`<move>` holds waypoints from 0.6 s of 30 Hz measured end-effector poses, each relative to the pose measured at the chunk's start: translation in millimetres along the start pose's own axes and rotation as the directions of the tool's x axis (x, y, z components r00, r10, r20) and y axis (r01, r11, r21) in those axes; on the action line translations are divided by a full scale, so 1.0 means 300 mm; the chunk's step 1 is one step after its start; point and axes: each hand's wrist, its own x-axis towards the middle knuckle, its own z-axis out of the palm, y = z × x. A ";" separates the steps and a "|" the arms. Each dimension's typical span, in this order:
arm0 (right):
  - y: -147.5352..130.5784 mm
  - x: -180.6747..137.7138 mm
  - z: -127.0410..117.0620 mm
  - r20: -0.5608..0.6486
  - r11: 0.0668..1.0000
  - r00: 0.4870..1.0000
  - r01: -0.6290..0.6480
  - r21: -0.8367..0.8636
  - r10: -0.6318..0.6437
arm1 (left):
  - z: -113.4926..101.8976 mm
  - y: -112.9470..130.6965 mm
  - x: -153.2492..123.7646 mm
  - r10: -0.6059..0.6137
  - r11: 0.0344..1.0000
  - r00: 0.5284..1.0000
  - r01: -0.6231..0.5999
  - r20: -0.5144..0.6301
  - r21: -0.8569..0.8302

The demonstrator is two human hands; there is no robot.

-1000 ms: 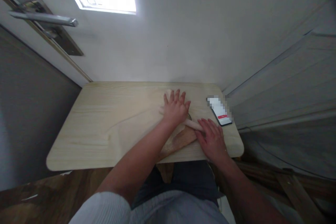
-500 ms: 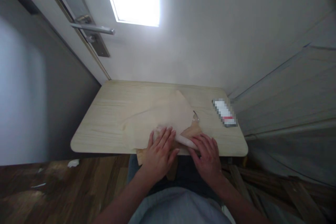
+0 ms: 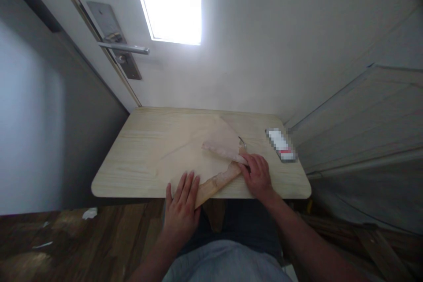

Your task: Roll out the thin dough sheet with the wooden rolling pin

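A thin beige sheet [image 3: 185, 145] lies over the middle of the table, its outline faint against the pale wood. My left hand [image 3: 181, 205] rests flat at the front edge, fingers stretched, on the sheet's near side and touching the left end of a tan strip [image 3: 216, 183]. That strip slants up to the right and has a rough, uneven far edge. A pale, mottled, roll-shaped piece [image 3: 221, 150] lies across the sheet; my right hand [image 3: 257, 174] is closed around its right end. Just beyond my right fingers a curved metal piece [image 3: 243, 142] sticks out, its kind unclear.
The wood-grain table [image 3: 125, 154] has rounded front corners. A phone-like object [image 3: 281, 145], blurred out, lies on its right side. Behind stands a white door with a metal handle [image 3: 124, 47]. White scraps [image 3: 90, 213] lie on the wooden floor at left.
My left hand has moved left and nearer to me, off the roll-shaped piece. My right hand has moved slightly away from me with that piece, uncovering the tan strip.
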 end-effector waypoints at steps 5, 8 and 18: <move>0.045 0.108 0.003 0.066 1.000 0.997 0.026 -0.011 -0.025 | 0.048 0.121 -0.013 0.018 0.999 0.997 -0.022 -0.075 -0.046; 0.039 0.121 0.001 0.083 0.999 0.996 0.023 0.031 -0.025 | 0.079 0.166 -0.005 0.082 0.995 0.991 -0.088 -0.104 -0.049; -0.028 0.132 0.014 0.142 0.997 0.989 0.021 0.074 -0.031 | 0.022 0.261 0.059 0.093 0.991 0.996 -0.093 -0.009 -0.092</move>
